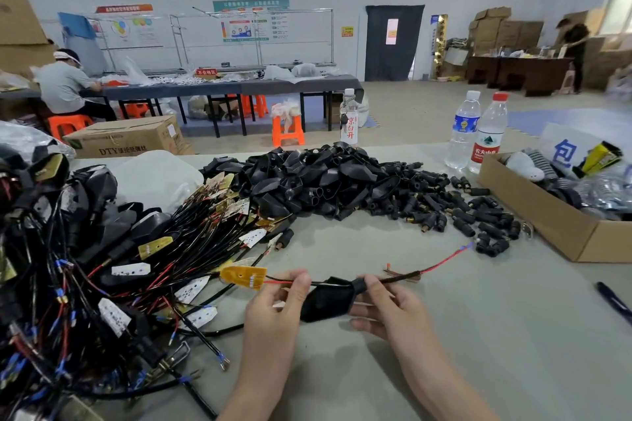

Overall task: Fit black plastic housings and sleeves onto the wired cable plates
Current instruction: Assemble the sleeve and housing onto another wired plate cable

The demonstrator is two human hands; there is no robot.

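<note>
**Housing threaded on the cable, held between both hands**

You are holding one wired cable plate (243, 276) above the near middle of the surface (444, 345). Your left hand (273, 304) is pinching the thin red and black wires just right of the yellow plate, thumb and fingertips closed on them. Your right hand (383, 308) is pinching the narrow neck of a black housing (326, 301) between thumb and forefinger, with the other fingers loosely curled beneath it. The housing is sitting on the cable between your two hands, its wide mouth facing the plate and apart from it. The cable (441, 263) is running on to the right past your right hand, ending in a red wire with a blue tip that is lying on the surface.

A pile of loose black housings (307, 178) is lying farther back in the middle, and a spread of small black sleeves (444, 205) is lying just to its right. A tangle of wired plates (102, 267) is filling the left side. A cardboard box (533, 215) is sitting at the right, with two water bottles (463, 130) standing just beyond it.
</note>
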